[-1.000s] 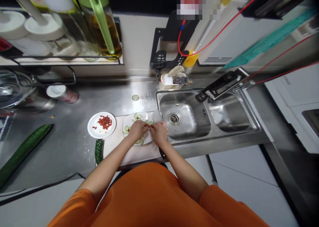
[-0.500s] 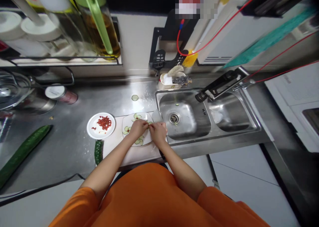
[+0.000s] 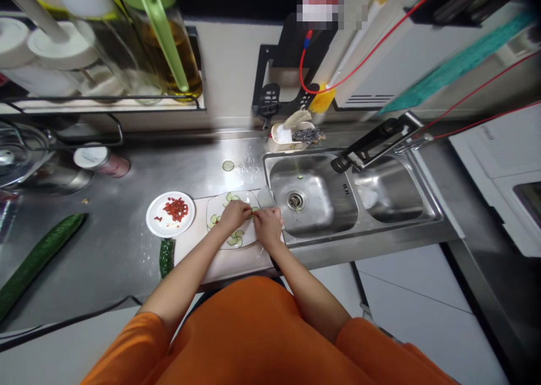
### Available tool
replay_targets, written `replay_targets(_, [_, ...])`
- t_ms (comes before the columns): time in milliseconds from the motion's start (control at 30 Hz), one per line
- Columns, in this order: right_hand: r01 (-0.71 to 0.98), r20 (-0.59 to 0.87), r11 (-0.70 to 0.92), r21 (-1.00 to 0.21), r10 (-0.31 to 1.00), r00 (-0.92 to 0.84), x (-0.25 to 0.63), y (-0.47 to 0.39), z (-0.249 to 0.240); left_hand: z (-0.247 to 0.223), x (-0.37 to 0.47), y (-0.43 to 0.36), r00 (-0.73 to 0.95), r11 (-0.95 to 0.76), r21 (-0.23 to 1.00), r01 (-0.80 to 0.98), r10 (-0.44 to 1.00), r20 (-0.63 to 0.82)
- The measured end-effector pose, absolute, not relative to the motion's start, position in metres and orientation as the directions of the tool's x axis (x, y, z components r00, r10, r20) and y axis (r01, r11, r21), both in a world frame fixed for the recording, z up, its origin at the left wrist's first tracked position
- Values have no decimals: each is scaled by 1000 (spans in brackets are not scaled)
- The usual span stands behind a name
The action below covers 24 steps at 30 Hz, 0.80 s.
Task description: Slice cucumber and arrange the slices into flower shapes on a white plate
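My left hand (image 3: 236, 215) and my right hand (image 3: 269, 226) meet over the right part of a pale plate (image 3: 250, 237). Their fingertips pinch a small green cucumber slice (image 3: 254, 210) between them. Curved groups of cucumber slices (image 3: 235, 239) lie on the plate, partly covered by my left hand and forearm. Beneath the plate is a light cutting board (image 3: 192, 255). A knife blade (image 3: 266, 195) shows just beyond my right hand, and the rest of the knife is largely hidden by that arm.
Left of the board are a white plate (image 3: 154, 211) of chopped red pieces, a short cucumber piece (image 3: 166, 258) and a long cucumber (image 3: 42, 261). One slice (image 3: 228, 166) lies on the steel counter. A double sink (image 3: 315, 196) with a black faucet (image 3: 367, 142) borders the board's right.
Both hands stay over the plate with the cucumber slice, fingers shifting only slightly. The whole view has moved a little.
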State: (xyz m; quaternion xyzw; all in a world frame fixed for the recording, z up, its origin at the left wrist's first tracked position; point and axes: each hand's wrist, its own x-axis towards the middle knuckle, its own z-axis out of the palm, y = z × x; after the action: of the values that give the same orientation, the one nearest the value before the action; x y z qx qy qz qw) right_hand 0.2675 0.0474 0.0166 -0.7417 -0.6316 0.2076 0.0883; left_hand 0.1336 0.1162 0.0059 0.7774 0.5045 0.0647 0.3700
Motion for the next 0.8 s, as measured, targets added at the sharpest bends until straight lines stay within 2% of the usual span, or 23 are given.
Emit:
replay_targets(533, [907, -226, -179, -382, 969, 96, 266, 49, 19, 11, 135, 113, 399, -179, 622, 762, 886, -234])
replay_targets(667, [893, -201, -194, -406, 972, 120, 267, 49, 21, 20, 121, 107, 281, -125, 655, 746, 950, -138])
replay_targets(800, [892, -188, -196, -408, 974, 128, 272, 48, 26, 29, 86, 91, 84, -36, 691, 722, 996, -37])
